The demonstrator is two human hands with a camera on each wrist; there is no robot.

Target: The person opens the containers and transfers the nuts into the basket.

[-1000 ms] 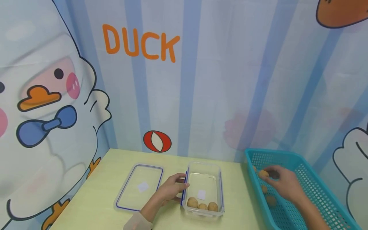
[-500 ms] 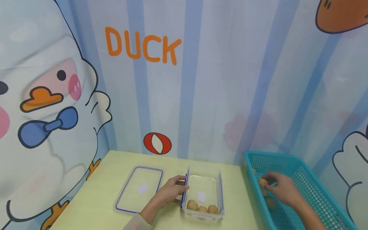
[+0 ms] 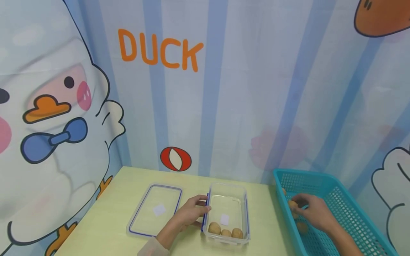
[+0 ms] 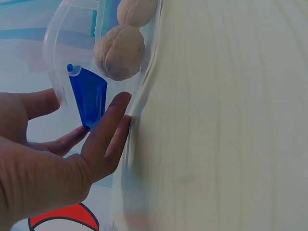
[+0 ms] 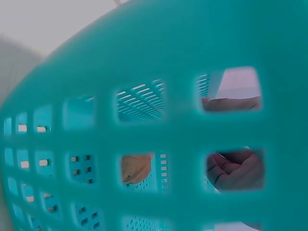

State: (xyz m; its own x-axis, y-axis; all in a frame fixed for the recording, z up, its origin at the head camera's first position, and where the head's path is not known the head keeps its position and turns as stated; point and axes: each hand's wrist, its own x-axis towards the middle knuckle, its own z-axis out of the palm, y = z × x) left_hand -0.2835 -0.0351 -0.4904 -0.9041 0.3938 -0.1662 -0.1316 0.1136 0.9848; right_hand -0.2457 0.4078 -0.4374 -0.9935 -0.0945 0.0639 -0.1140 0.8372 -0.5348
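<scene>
My left hand (image 3: 191,210) holds the left side of a clear plastic food container (image 3: 246,209), with the thumb at its rim. A blue latch (image 4: 89,97) hangs beside its fingers in the left wrist view. Three walnuts (image 3: 214,228) lie along the container's near end. Inside the turquoise basket (image 3: 286,217), my right hand (image 3: 314,212) pinches a walnut (image 3: 292,204) near the left wall. More walnuts (image 3: 301,227) lie around it on the basket floor. The right wrist camera sees mostly the basket's slotted wall, with parts of the hand (image 5: 236,171) through the holes.
A clear lid (image 3: 142,217) with a blue seal lies flat left of the container. White labels mark the lid and the container's base. The pale yellow table (image 3: 262,213) ends at a duck-print curtain (image 3: 237,106) behind.
My right hand has lowered slightly toward the near side with the walnut at its fingertips. The left hand and the container have stayed in place; the head view has shifted a little.
</scene>
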